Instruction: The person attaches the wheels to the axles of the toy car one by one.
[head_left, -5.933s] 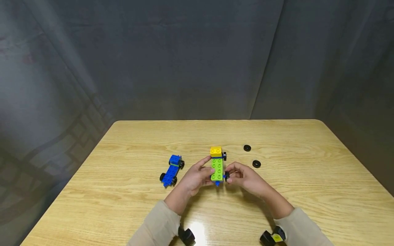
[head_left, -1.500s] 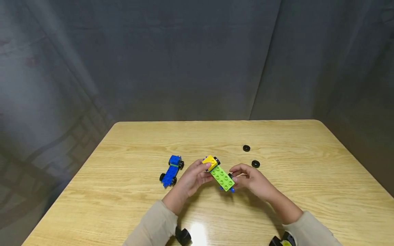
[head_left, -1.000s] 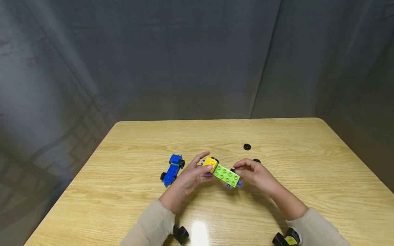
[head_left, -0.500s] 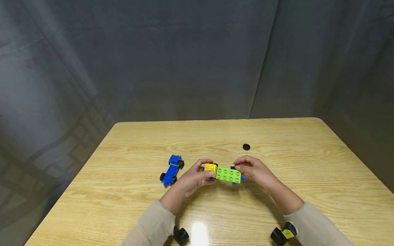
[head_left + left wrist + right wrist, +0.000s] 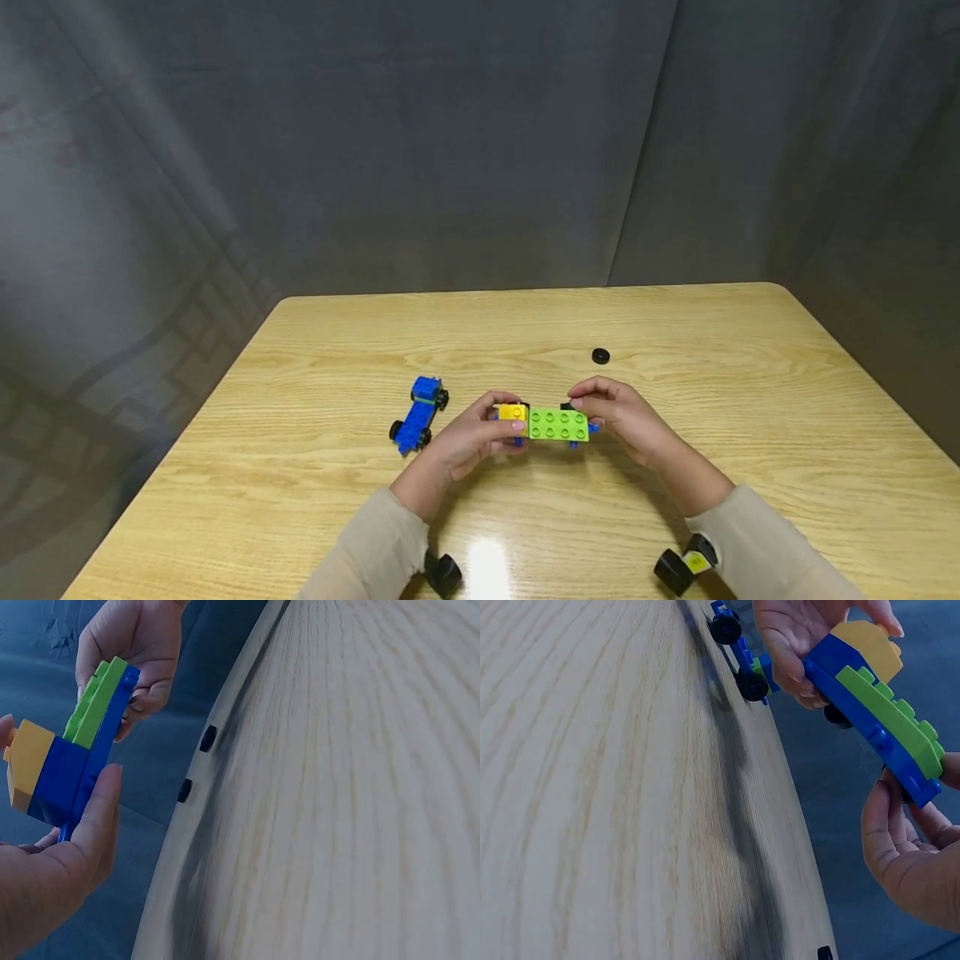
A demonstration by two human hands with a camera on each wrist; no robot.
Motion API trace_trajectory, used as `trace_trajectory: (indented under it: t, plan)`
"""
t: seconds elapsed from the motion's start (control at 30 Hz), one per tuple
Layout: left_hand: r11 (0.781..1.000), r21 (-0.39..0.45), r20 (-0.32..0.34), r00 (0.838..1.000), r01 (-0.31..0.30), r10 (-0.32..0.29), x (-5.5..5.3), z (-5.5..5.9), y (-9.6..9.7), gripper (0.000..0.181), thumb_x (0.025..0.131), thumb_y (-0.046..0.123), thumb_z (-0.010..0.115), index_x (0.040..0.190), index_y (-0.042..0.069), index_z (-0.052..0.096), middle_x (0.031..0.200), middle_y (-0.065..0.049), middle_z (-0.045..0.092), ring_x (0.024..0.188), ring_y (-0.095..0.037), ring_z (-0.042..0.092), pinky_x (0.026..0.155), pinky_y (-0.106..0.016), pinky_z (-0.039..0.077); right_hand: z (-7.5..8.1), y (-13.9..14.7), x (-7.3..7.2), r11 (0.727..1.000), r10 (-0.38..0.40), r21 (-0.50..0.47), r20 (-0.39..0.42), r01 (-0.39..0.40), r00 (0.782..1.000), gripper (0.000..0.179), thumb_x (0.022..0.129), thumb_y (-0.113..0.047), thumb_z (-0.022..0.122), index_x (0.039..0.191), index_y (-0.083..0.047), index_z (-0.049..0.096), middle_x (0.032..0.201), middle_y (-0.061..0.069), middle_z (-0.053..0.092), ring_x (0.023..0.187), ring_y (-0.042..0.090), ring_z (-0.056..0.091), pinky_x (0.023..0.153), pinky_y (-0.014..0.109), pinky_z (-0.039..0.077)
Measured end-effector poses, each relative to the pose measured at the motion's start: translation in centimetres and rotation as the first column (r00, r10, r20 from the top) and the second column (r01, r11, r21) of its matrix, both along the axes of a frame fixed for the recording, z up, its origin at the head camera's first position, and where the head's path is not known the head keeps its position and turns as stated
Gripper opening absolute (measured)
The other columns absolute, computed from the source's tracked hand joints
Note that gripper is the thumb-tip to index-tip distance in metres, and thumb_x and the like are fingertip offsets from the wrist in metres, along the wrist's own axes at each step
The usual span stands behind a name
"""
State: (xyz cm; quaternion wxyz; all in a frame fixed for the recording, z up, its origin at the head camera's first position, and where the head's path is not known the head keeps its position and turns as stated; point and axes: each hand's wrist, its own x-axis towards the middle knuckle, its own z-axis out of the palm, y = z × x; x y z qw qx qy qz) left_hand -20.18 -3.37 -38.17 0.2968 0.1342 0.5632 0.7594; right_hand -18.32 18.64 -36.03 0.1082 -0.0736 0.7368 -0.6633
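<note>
My left hand [image 5: 474, 433] grips a toy brick car [image 5: 558, 424] by its yellow block end, thumb on the near side. The car has a blue base, a lime green studded brick and a yellow sloped block. It is held up above the table, crosswise in the head view. At its other end, my right hand [image 5: 618, 414] pinches a black wheel [image 5: 567, 407] on the far side. Another wheel [image 5: 838, 716] shows by the left hand in the right wrist view. Blue axle stubs without wheels stick out of the near side.
A blue toy car [image 5: 417, 415] with black wheels stands left on the wooden table [image 5: 337, 342]. A loose black wheel [image 5: 601, 356] lies behind the hands; a second loose wheel [image 5: 185, 790] appears in the left wrist view. A dark curtain [image 5: 450, 150] hangs behind.
The held car has turned from pointing away to lying crosswise, yellow end left. The right hand has shifted slightly up and now hides the nearer loose wheel in the head view.
</note>
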Motion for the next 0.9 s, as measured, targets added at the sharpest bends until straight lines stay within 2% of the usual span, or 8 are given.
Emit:
trace_trajectory:
  t: [0.17,0.33,0.5,0.63,0.73,0.9]
  plan:
    - [0.995,-0.07,-0.032,0.997,0.072,-0.075,0.2,0.1,0.0,0.054,0.077,0.013,0.061,0.121,-0.004,0.034,0.101,-0.013,0.044,0.085,-0.019,0.052,0.081,-0.041,0.042,-0.1,-0.1,-0.2,1.0,-0.016,0.005,0.016,0.016,1.0,0.036,0.086,-0.015,0.051,0.107,0.013,0.042,0.101,0.016,0.047,0.086,0.019,0.048,0.077,0.035,0.039]
    - [0.987,-0.118,-0.043,0.992,0.113,-0.118,0.3,0.1,0.0,0.046,0.078,0.015,0.06,0.117,-0.001,0.04,0.098,-0.011,0.047,0.082,-0.018,0.052,0.078,-0.037,0.044,-0.2,-0.3,-0.5,1.0,-0.02,0.003,0.029,0.02,0.999,0.036,0.085,-0.016,0.052,0.106,0.013,0.043,0.105,0.021,0.045,0.087,0.02,0.047,0.077,0.035,0.039]
    - [0.976,-0.123,-0.04,0.981,0.182,-0.188,0.5,0.1,0.1,0.045,0.077,0.015,0.06,0.115,-0.002,0.041,0.098,-0.01,0.047,0.081,-0.018,0.053,0.077,-0.034,0.044,-0.1,-0.5,-0.8,1.0,-0.006,0.022,0.037,0.005,0.999,0.034,0.085,-0.016,0.052,0.104,0.011,0.045,0.095,0.012,0.049,0.08,0.019,0.049,0.069,0.03,0.043]
    - [0.966,-0.095,-0.029,0.97,0.239,-0.243,0.6,-0.1,0.3,0.046,0.077,0.016,0.06,0.115,-0.004,0.041,0.095,-0.008,0.048,0.078,-0.018,0.055,0.075,-0.032,0.045,0.0,-0.6,-1.0,0.999,-0.002,0.036,0.037,0.001,0.999,0.034,0.086,-0.018,0.052,0.103,0.01,0.046,0.095,0.012,0.049,0.082,0.019,0.048,0.07,0.031,0.042]
    - [0.966,-0.071,-0.015,0.968,0.248,-0.25,0.6,-0.3,0.4,0.044,0.078,0.016,0.057,0.114,-0.003,0.042,0.091,-0.006,0.051,0.076,-0.018,0.056,0.075,-0.031,0.045,0.1,-0.6,-1.0,0.999,-0.004,0.037,0.04,0.003,0.999,0.039,0.086,-0.021,0.052,0.105,0.012,0.045,0.096,0.01,0.05,0.086,0.019,0.047,0.076,0.034,0.039]
    - [0.974,-0.053,-0.006,0.976,0.219,-0.22,0.7,-0.6,0.5,0.045,0.079,0.019,0.054,0.115,-0.006,0.043,0.085,-0.002,0.057,0.074,-0.014,0.057,0.074,-0.031,0.045,-0.1,-0.1,-1.2,0.999,0.004,0.033,0.019,-0.005,1.0,0.038,0.086,-0.02,0.052,0.105,0.012,0.045,0.093,0.009,0.051,0.084,0.018,0.049,0.082,0.039,0.038]
